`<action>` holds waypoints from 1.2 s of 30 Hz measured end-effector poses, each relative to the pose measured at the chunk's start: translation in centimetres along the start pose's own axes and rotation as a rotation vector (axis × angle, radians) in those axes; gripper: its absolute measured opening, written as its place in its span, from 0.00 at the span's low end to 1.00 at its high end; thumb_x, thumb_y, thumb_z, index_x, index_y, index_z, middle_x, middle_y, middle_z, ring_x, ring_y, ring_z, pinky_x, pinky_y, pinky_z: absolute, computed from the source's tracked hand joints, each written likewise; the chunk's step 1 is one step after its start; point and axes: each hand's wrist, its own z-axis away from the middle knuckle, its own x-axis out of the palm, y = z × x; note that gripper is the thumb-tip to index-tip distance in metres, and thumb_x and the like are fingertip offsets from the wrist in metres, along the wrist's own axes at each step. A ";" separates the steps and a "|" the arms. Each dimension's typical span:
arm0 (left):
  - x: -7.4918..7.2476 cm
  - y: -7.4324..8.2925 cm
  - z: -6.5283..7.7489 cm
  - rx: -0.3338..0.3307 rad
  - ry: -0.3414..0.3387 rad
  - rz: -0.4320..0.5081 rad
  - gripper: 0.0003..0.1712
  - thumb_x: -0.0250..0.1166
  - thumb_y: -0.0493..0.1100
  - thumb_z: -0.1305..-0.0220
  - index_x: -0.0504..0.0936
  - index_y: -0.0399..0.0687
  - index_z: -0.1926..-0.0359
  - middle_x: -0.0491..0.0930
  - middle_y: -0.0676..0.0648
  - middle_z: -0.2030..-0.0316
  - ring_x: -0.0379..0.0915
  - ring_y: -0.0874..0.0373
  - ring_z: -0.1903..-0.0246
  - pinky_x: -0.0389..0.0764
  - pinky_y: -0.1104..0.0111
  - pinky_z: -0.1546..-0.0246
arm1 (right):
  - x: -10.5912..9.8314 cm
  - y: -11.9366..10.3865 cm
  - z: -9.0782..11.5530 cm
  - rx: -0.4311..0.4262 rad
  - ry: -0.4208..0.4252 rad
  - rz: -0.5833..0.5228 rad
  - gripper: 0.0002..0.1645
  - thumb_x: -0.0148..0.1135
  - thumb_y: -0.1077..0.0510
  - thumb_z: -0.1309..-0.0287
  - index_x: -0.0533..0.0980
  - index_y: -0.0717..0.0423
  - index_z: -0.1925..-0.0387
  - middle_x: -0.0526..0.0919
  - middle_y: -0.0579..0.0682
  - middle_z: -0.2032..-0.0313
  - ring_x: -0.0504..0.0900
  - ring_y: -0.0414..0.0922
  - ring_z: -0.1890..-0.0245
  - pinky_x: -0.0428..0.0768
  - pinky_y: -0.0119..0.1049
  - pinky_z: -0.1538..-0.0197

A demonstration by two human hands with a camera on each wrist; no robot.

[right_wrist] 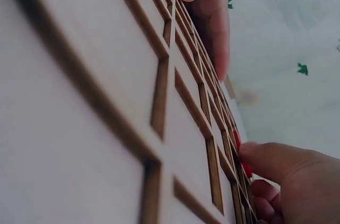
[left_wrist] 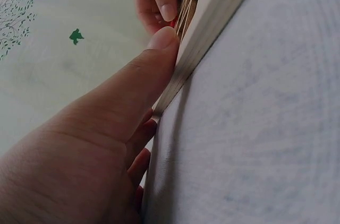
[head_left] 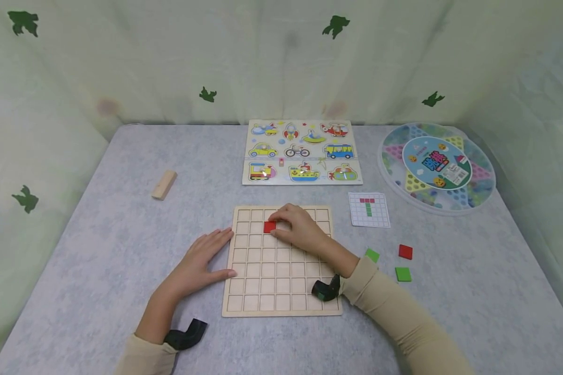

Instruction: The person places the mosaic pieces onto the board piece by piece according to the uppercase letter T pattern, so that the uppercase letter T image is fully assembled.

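A wooden grid board (head_left: 281,307) lies flat on the table. Near its upper left, the right hand (head_left: 300,229) pinches a red square tile (head_left: 269,227) between thumb and index finger, at a cell in the second row. The right wrist view shows the tile's red edge (right_wrist: 237,138) against the grid, beside the thumb. The left hand (head_left: 199,263) rests along the board's left edge, fingers extended and thumb lying on the rim. Right of the board are a red tile (head_left: 405,252) and two green tiles, one (head_left: 403,274) below it and another (head_left: 372,254) beside the right sleeve.
A pattern card (head_left: 369,210) with red and green squares in a T shape lies right of the board. Behind stand a vehicle puzzle board (head_left: 302,152) and a round game box (head_left: 437,166). A wooden block (head_left: 164,185) lies at the left.
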 end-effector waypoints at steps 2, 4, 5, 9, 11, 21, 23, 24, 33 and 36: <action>0.0 0.0 0.0 0.003 0.001 -0.001 0.51 0.64 0.63 0.52 0.55 0.46 0.33 0.55 0.45 0.34 0.43 0.48 0.35 0.40 0.56 0.36 | -0.1 -0.1 0.0 0.010 -0.012 0.013 0.16 0.65 0.53 0.49 0.78 0.51 0.57 0.74 0.43 0.61 0.71 0.40 0.58 0.70 0.33 0.53; 0.0 0.0 0.0 0.007 0.002 -0.003 0.51 0.64 0.63 0.52 0.55 0.46 0.33 0.55 0.45 0.35 0.44 0.48 0.35 0.40 0.57 0.36 | -0.3 -0.2 0.1 0.030 -0.041 0.015 0.17 0.64 0.51 0.48 0.78 0.50 0.56 0.74 0.43 0.60 0.70 0.39 0.57 0.70 0.33 0.52; 0.0 0.0 0.0 0.008 0.002 -0.002 0.51 0.64 0.63 0.52 0.55 0.46 0.33 0.55 0.45 0.35 0.44 0.48 0.35 0.40 0.57 0.36 | -0.5 -0.3 0.1 0.042 -0.061 0.008 0.18 0.64 0.51 0.48 0.77 0.50 0.54 0.73 0.43 0.59 0.70 0.39 0.56 0.70 0.32 0.52; 0.1 0.0 0.1 0.005 0.003 0.003 0.51 0.64 0.63 0.52 0.55 0.46 0.33 0.55 0.45 0.35 0.43 0.48 0.35 0.40 0.57 0.36 | -1.8 -1.1 0.7 0.091 -0.130 -0.072 0.26 0.60 0.48 0.45 0.72 0.51 0.45 0.72 0.43 0.52 0.70 0.40 0.52 0.70 0.33 0.49; 0.1 -0.1 0.1 0.002 0.003 0.003 0.51 0.64 0.64 0.52 0.55 0.47 0.33 0.55 0.45 0.35 0.43 0.48 0.35 0.40 0.57 0.36 | -2.8 -1.6 1.3 0.087 -0.126 -0.112 0.29 0.59 0.48 0.44 0.68 0.52 0.42 0.71 0.44 0.47 0.70 0.42 0.49 0.70 0.36 0.47; 0.1 -0.1 0.1 0.006 0.006 -0.004 0.51 0.64 0.64 0.52 0.55 0.47 0.32 0.55 0.46 0.34 0.43 0.48 0.35 0.40 0.57 0.36 | -8.3 -2.3 6.6 -0.115 0.168 -0.023 0.37 0.67 0.52 0.51 0.65 0.53 0.39 0.67 0.48 0.41 0.63 0.44 0.40 0.66 0.45 0.42; 0.0 -0.1 0.1 0.008 0.004 -0.004 0.51 0.64 0.64 0.52 0.55 0.47 0.32 0.55 0.46 0.34 0.43 0.49 0.35 0.39 0.58 0.36 | -9.3 -1.8 8.0 -0.123 0.215 0.011 0.39 0.68 0.55 0.53 0.64 0.54 0.39 0.67 0.49 0.41 0.63 0.45 0.40 0.66 0.46 0.43; 0.0 -0.1 0.1 0.010 0.003 -0.005 0.51 0.64 0.64 0.52 0.55 0.47 0.33 0.55 0.46 0.34 0.43 0.49 0.35 0.39 0.58 0.36 | -9.6 -1.5 8.7 -0.124 0.237 0.027 0.40 0.69 0.57 0.55 0.64 0.54 0.39 0.67 0.49 0.41 0.63 0.45 0.41 0.66 0.45 0.43; 0.0 -0.1 0.1 0.016 0.004 -0.004 0.50 0.64 0.63 0.51 0.55 0.47 0.32 0.55 0.47 0.34 0.44 0.49 0.35 0.40 0.57 0.36 | -11.2 1.3 14.0 0.034 0.360 0.116 0.46 0.73 0.63 0.62 0.64 0.51 0.38 0.68 0.50 0.42 0.64 0.46 0.41 0.65 0.38 0.41; 0.1 -0.2 0.1 0.027 0.011 -0.007 0.50 0.64 0.63 0.51 0.55 0.46 0.33 0.55 0.46 0.35 0.44 0.48 0.35 0.40 0.57 0.36 | -11.3 2.1 15.3 0.094 0.385 0.147 0.46 0.73 0.62 0.63 0.64 0.50 0.38 0.68 0.50 0.42 0.64 0.47 0.42 0.65 0.33 0.41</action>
